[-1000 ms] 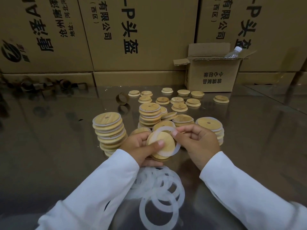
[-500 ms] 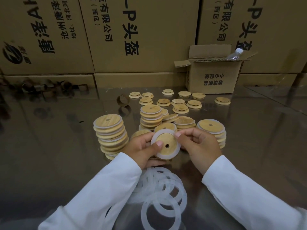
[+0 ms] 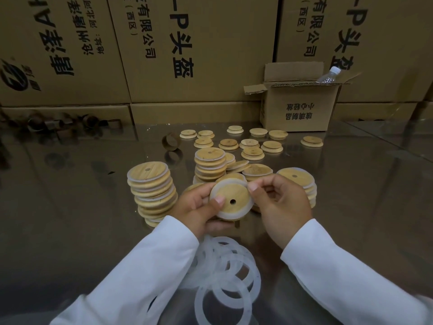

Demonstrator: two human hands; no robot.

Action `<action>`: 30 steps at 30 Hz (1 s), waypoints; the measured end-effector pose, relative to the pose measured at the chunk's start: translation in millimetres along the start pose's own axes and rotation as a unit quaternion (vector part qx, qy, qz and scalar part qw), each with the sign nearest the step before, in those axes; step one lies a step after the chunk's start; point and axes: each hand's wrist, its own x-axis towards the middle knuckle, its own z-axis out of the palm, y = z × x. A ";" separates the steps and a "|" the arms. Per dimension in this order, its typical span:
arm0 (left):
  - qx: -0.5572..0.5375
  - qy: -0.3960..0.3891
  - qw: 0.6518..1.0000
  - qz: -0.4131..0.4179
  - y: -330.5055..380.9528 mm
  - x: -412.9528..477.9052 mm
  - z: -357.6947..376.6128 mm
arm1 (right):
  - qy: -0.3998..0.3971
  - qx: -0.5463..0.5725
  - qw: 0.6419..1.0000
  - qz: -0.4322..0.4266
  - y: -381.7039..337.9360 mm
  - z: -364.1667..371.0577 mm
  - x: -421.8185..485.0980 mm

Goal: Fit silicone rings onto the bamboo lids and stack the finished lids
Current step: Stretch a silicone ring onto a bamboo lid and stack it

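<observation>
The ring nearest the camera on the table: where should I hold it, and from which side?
Pinch the ring at its left side from above, one finger through the hole. It lies flat, seemingly atop the other rings, and that side rests on bare table.

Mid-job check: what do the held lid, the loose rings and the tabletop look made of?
The held lid: pale matte wood with faint grain, likely bamboo, a translucent white band round its rim. The loose rings: milky, semi-translucent, flexible-looking, probably silicone. The tabletop: glossy, mirrors the cartons; metal or glass, unclear.
</observation>
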 end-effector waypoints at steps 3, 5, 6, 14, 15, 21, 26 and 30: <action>-0.048 -0.007 0.999 -0.021 0.9 0.7 -0.4 | 0.000 0.003 1.000 -0.015 -1.0 -0.6 -0.4; -0.058 -0.005 0.998 -0.022 0.9 0.6 0.0 | -0.004 0.017 1.000 -0.014 -2.2 -1.5 -0.1; -0.054 0.000 0.998 -0.017 1.0 0.2 0.5 | -0.007 0.027 1.000 -0.011 -2.6 -1.7 0.4; -0.102 0.042 0.994 0.000 2.5 0.9 3.3 | 0.002 0.066 0.998 -0.003 1.4 5.7 -5.8; -0.108 0.037 0.993 -0.007 2.3 0.9 3.1 | 0.013 0.065 0.998 -0.001 2.1 6.4 -5.7; -0.046 0.031 0.998 -0.025 -2.7 2.5 2.4 | -0.003 0.035 0.999 -0.009 4.7 5.7 -6.5; -0.002 0.055 0.998 -0.011 -4.2 4.0 -2.9 | -0.024 0.017 0.999 -0.030 2.3 5.8 -8.4; 0.034 0.054 0.998 0.025 -3.1 3.6 -3.3 | -0.017 0.027 0.999 0.005 1.3 5.4 -5.7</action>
